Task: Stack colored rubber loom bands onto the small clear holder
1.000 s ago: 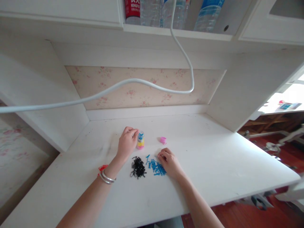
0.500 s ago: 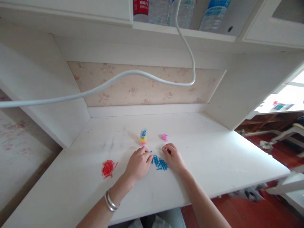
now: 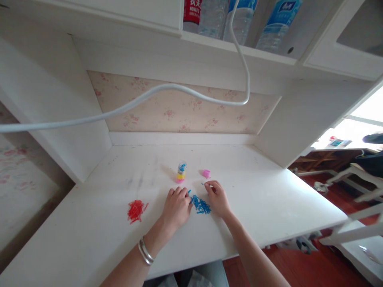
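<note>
A small pile of blue rubber bands lies on the white desk between my hands. My left hand is curled at the pile's left edge, its fingertips closed on blue bands, one end poking out past them. On the other side, my right hand pinches a single blue rubber band between thumb and forefinger. Beyond my left hand stands a small clear jar with layers of blue, yellow and pink inside, its top uncovered. A pink lid rests to the jar's right.
A pile of red rubber bands lies left of my left arm. A white cable hangs across the view above the desk. Overhead, a cabinet shelf holds plastic bottles. The desk's right edge drops to a red floor.
My left hand has shifted slightly nearer, staying at the blue pile. My right hand still pinches its blue band, lifted slightly. The view has tilted a little.
</note>
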